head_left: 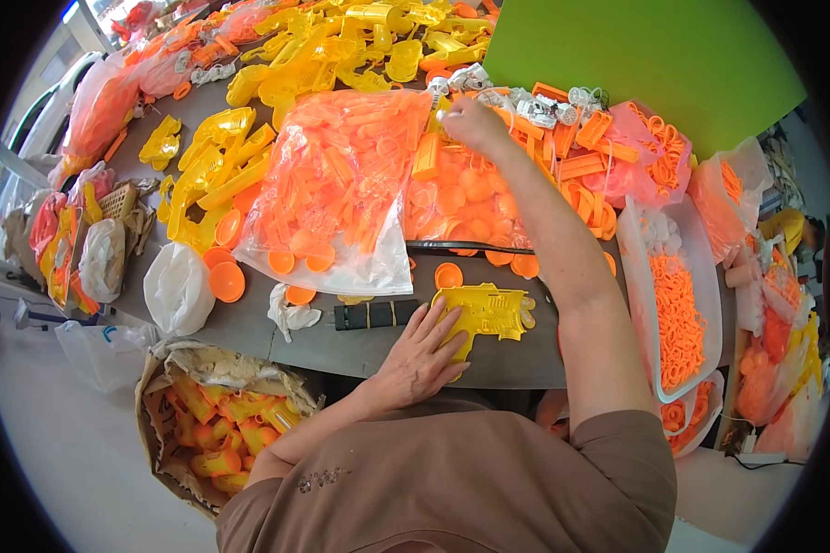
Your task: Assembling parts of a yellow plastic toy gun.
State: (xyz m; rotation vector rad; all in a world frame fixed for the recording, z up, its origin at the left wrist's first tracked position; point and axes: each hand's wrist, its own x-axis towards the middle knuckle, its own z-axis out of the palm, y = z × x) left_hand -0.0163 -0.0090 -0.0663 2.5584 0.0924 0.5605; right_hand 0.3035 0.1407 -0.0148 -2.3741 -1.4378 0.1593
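Observation:
My left hand (419, 354) lies flat with fingers spread over the handle end of a yellow translucent shell (489, 311), shaped like half a toy gun, at the table's near edge. My right hand (471, 123) reaches far across the table, its fingers closed beside several small white parts with wires (468, 79). Whatever it pinches is hidden. Under that arm, orange round caps (470, 188) fill a black-rimmed tray. A large clear bag of orange parts (337, 175) lies to its left. Left of the shell rests a black cylindrical tool (374, 315).
Yellow shells (309, 64) heap at the back, before a green board (646, 64). A clear bin of orange rings (678, 313) stands right. Below left, a sack (171, 461) holds yellow-orange pieces. A white bag (177, 288) and loose orange discs (226, 281) sit near the left edge.

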